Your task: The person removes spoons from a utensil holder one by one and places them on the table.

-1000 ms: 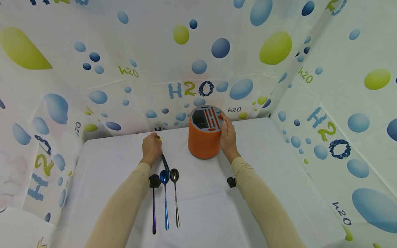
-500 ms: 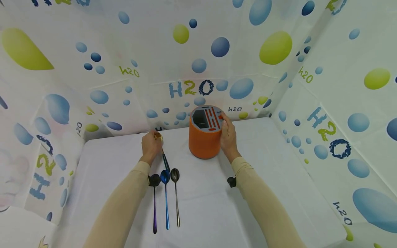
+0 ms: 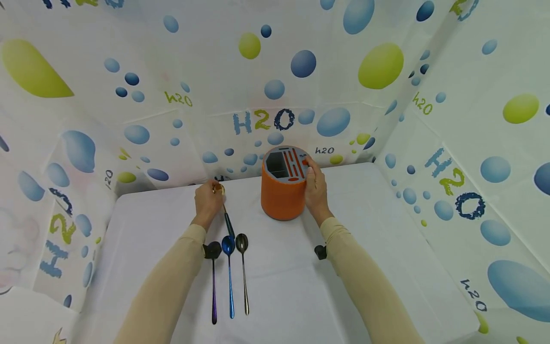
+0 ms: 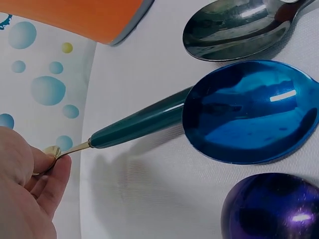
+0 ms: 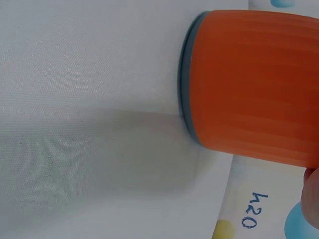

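Note:
My left hand pinches the gold bowl of a small spoon between thumb and fingers. Its dark green handle slants down toward the blue spoon, whose bowl overlaps the handle's end in the left wrist view. At the back of the table stands an orange cutlery holder, upright, with a grey slotted top and one large dark opening. On its right side my right hand grips it near the rim, the thumb toward me. In the right wrist view only a bit of that hand shows beside the orange wall.
A purple spoon and a dark metallic spoon flank the blue one, handles toward me. All lie on the white tablecloth. A bubble-printed sheet rises behind the table's back edge. Dark cameras sit at both wrists.
The left hand has tilted slightly and shifted a little left, so more of the small spoon's gold bowl and neck shows. The right hand and the holder have stayed put.

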Available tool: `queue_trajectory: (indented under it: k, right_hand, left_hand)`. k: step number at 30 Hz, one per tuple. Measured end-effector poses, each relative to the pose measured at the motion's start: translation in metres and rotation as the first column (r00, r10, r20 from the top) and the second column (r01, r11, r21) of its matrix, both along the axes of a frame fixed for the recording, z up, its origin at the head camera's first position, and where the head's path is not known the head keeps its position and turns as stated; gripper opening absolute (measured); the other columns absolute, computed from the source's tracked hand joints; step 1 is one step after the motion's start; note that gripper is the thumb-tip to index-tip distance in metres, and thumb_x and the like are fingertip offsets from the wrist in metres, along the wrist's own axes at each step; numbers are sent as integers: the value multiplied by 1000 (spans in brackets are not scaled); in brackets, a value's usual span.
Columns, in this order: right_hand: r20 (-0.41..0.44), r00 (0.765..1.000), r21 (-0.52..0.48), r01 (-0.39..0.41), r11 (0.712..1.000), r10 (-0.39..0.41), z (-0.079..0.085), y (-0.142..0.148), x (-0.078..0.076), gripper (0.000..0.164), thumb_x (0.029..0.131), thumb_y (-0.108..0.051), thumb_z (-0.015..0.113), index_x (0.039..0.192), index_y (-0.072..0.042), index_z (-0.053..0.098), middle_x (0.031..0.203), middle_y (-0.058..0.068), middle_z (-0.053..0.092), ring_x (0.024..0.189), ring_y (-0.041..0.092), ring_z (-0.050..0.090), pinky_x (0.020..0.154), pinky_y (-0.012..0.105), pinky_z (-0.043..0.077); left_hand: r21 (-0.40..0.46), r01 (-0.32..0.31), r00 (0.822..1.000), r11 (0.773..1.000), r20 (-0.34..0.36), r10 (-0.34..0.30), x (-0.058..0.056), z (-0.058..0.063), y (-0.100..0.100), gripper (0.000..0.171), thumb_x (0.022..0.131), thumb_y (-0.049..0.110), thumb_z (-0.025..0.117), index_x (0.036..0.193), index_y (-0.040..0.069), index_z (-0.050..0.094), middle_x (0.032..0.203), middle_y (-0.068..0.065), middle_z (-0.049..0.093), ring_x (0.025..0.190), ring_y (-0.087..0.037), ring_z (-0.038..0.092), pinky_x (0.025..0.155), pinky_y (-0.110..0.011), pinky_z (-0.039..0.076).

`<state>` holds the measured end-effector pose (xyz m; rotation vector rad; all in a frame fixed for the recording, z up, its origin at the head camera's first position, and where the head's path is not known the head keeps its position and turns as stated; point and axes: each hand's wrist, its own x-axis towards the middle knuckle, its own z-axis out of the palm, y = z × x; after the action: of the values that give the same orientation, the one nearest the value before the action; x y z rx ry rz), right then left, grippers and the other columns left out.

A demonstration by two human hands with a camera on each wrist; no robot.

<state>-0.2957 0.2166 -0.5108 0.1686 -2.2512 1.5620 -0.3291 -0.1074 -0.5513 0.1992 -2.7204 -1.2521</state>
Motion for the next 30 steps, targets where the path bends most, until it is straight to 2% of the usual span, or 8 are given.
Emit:
queue_trajectory:
  k: [11, 22, 30]
  right_hand:
    - [-21, 1000, 5, 5, 1000, -5, 0, 0, -1, 48, 114, -34, 30, 159, -22, 43, 159, 7, 47, 141, 27, 49, 121, 49, 37]
    - [-11, 1000, 5, 8, 1000, -8, -1, -1, 1, 47, 115, -35, 30, 158, -24, 43, 159, 6, 46, 141, 26, 47, 121, 50, 36]
    - [-2, 1000, 8, 10, 1000, -10, 1, -3, 0, 48, 115, -35, 28, 159, -23, 43, 160, 6, 45, 144, 25, 45, 123, 48, 34]
  left_hand:
    - [-28, 11, 999, 1000, -33, -12, 3, 9, -2, 30, 102, 7, 59, 131, -1, 64, 126, -24, 70, 112, -41, 68, 95, -53, 58]
    - [-6, 5, 999, 1000, -44, -5, 4, 14, -1, 30, 104, 8, 59, 132, 0, 63, 129, -23, 69, 112, -40, 69, 95, -51, 58]
    - [-6, 20, 990, 1000, -142, -20, 2, 23, 0, 28, 101, 4, 62, 128, -3, 65, 126, -24, 70, 106, -42, 71, 91, -52, 59]
